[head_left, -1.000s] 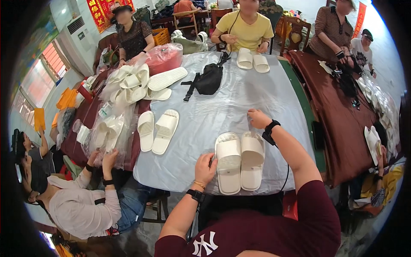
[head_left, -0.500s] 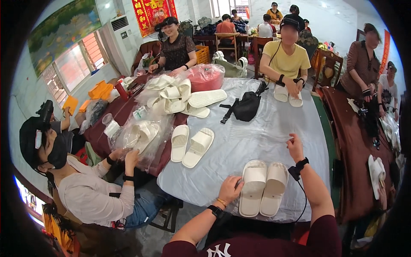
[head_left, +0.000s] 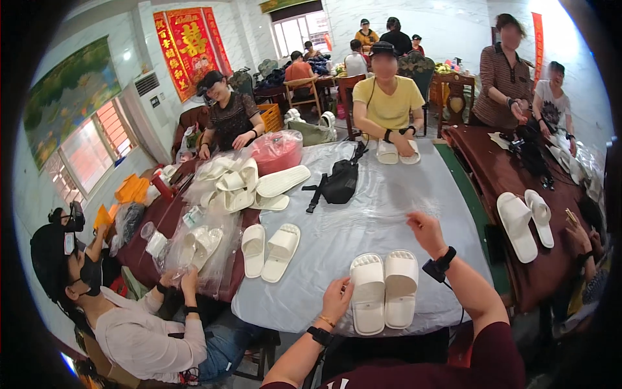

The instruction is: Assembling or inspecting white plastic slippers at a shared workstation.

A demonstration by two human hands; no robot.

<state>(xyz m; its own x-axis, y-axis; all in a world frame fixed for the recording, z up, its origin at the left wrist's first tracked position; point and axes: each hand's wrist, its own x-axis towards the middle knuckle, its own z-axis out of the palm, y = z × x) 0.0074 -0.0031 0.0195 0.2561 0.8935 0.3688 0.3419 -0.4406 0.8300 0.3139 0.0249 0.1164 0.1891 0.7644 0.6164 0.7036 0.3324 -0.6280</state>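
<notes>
In front of me a pair of white slide slippers lies on the sheet-covered table, soles down and toes pointing away: a left slipper (head_left: 368,305) and a right slipper (head_left: 400,305). My left hand (head_left: 337,299) rests against the left slipper's outer edge, its fingers loosely bent and not wrapped round it. Raised past the toe of the right slipper, my right hand (head_left: 427,235) holds nothing; its fingers are loosely curled and apart. A second white pair (head_left: 281,253) lies to the left.
White slippers (head_left: 236,183) are heaped by a red bundle (head_left: 277,152) in clear plastic. A black waist bag (head_left: 340,181) lies mid-table. At left a person handles a bagged slipper (head_left: 202,246); across, a person's hand (head_left: 407,150) touches another pair. More slippers (head_left: 516,227) lie on the right-hand table.
My view has swung right. The two slippers before me stand straighter, with a small gap between them. My right hand's fingers are more curled; my left hand stays beside the left slipper.
</notes>
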